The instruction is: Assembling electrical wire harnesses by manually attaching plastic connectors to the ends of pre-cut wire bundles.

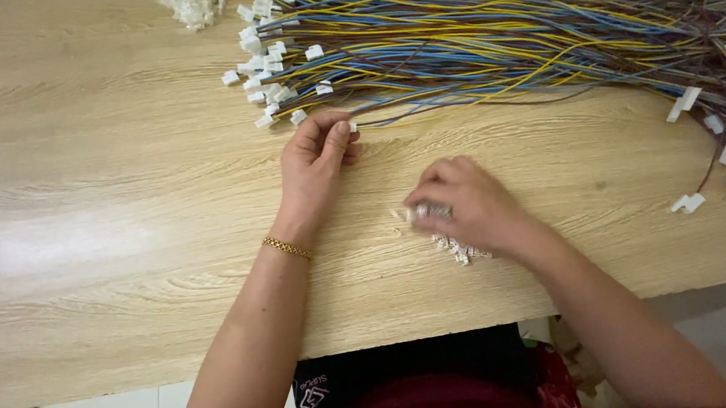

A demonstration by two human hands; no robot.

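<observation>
We see two bare forearms, with no sleeves reaching the wrists or the parts of the arms in view. The left hand (315, 161) has a thin gold chain bracelet (287, 248) around its wrist, made of small flat links. The right hand (462, 203) carries no ring or band that we can make out. Below the bracelet, under the near edge of the desk (117, 242), we see dark clothing (422, 383), black with a dark red area and a small white printed mark.
</observation>
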